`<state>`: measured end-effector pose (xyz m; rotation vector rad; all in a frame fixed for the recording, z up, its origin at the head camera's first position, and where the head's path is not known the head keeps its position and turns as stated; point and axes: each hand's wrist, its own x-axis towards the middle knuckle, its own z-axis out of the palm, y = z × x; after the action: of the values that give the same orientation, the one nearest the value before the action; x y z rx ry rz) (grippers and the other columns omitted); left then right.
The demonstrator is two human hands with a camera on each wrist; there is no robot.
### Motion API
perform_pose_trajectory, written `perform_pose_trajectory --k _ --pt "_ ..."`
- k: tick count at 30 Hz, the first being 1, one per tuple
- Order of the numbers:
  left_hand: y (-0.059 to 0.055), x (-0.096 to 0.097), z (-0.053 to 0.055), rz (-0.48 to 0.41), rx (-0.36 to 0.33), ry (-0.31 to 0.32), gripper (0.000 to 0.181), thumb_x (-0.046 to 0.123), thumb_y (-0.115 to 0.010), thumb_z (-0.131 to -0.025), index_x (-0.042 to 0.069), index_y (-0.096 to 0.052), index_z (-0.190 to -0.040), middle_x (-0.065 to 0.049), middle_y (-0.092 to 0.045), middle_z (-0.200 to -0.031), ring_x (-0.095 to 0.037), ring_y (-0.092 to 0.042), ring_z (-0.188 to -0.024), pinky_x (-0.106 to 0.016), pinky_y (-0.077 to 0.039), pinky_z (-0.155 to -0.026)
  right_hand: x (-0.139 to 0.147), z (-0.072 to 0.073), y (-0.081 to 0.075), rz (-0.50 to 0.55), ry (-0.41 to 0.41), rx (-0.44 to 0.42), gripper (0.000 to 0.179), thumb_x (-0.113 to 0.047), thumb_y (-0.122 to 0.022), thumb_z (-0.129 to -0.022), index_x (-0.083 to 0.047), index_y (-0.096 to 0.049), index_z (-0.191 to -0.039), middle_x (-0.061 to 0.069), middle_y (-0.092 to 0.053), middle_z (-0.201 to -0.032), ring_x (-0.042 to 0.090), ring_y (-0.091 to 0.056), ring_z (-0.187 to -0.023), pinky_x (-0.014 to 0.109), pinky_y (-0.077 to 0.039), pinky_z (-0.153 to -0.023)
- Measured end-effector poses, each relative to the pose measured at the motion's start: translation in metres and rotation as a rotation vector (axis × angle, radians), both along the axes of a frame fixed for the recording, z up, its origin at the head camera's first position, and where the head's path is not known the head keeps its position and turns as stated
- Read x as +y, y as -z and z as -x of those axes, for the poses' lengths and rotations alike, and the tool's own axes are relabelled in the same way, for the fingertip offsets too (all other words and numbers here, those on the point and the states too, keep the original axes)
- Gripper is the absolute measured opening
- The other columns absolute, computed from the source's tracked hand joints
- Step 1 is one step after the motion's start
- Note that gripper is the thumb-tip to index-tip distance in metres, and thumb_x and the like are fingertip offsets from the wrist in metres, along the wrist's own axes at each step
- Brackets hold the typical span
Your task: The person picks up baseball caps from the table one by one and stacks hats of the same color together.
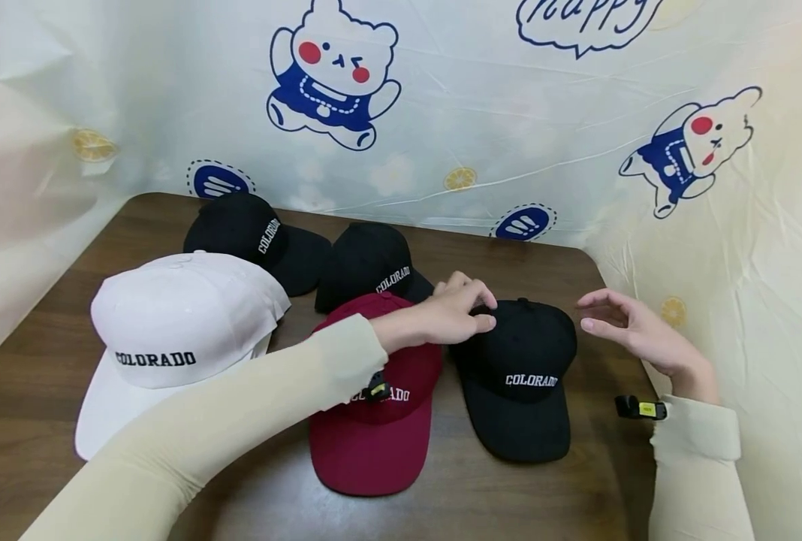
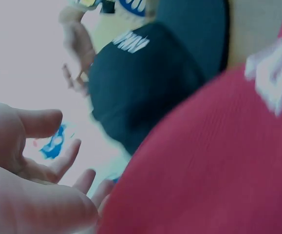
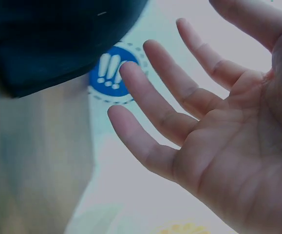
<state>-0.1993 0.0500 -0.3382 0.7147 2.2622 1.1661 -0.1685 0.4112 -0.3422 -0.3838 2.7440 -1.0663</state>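
A black cap (image 1: 523, 353) with white COLORADO lettering lies at the right of the table, its brim toward me. My left hand (image 1: 451, 312) reaches over a dark red cap (image 1: 374, 451) to the black cap's upper left side; whether it touches is unclear. In the left wrist view its fingers are loosely bent, holding nothing, beside the red cap (image 2: 194, 161). To the right of the black cap, my right hand (image 1: 627, 330) hovers apart from it. The right wrist view shows that palm (image 3: 238, 141) with fingers spread, a dark cap (image 3: 48, 44) beyond them.
A white cap (image 1: 178, 315) stands at the left. Two more black caps, one at the back left (image 1: 232, 225) and another (image 1: 367, 259) nearer the middle, sit behind. The wooden table (image 1: 266, 496) meets a printed cloth backdrop (image 1: 441, 90) at the back and right.
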Motion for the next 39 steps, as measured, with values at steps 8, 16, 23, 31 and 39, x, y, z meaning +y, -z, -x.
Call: perform_pose_trajectory --k 8,16,23,31,39 --pt "-0.028 -0.063 0.023 0.019 0.318 -0.059 0.043 0.027 -0.062 -0.108 0.011 -0.055 -0.147 -0.014 -0.048 -0.152 -0.034 -0.038 -0.141 -0.053 -0.033 -0.115 -0.014 -0.009 -0.024 -0.010 -0.011 0.060 0.044 -0.019 -0.065 -0.108 -0.008 -0.053 -0.148 0.005 -0.059 -0.144 -0.005 -0.057 -0.123 0.009 -0.048 -0.093" --pt "-0.024 -0.122 0.045 -0.056 0.305 -0.222 0.051 0.022 -0.062 -0.108 0.005 -0.047 -0.154 -0.018 -0.047 -0.156 -0.037 -0.041 -0.145 -0.053 -0.034 -0.120 -0.040 -0.013 -0.042 0.043 -0.013 0.081 0.055 -0.014 -0.066 -0.107 -0.014 -0.044 -0.158 0.009 -0.049 -0.160 -0.008 -0.053 -0.131 0.007 -0.044 -0.100" --pt "-0.003 -0.149 0.056 0.009 0.282 -0.357 0.060 0.025 -0.062 -0.108 0.003 -0.039 -0.158 -0.021 -0.038 -0.160 -0.041 -0.034 -0.148 -0.059 -0.026 -0.122 -0.065 -0.010 -0.045 0.065 -0.067 0.167 0.056 -0.009 -0.068 -0.105 -0.010 -0.047 -0.156 0.012 -0.051 -0.159 0.002 -0.051 -0.139 0.010 -0.039 -0.110" --pt "0.017 -0.166 0.064 0.073 0.105 -0.494 0.076 0.035 -0.059 -0.108 0.003 -0.021 -0.166 -0.026 -0.030 -0.164 -0.045 -0.026 -0.153 -0.061 -0.030 -0.120 -0.087 -0.008 -0.039 0.059 -0.132 0.179 0.061 -0.010 -0.071 -0.103 -0.009 -0.045 -0.158 0.014 -0.048 -0.160 0.036 -0.044 -0.149 0.009 -0.034 -0.112" --pt "0.022 -0.170 0.075 0.022 -0.170 -0.439 0.090 0.050 -0.059 -0.107 0.002 -0.013 -0.168 -0.024 -0.021 -0.172 -0.041 -0.026 -0.157 -0.059 -0.027 -0.125 -0.099 -0.011 -0.032 0.004 -0.144 0.169 0.062 -0.014 -0.073 -0.103 -0.010 -0.046 -0.158 0.013 -0.049 -0.160 0.035 -0.046 -0.149 0.029 -0.036 -0.122"
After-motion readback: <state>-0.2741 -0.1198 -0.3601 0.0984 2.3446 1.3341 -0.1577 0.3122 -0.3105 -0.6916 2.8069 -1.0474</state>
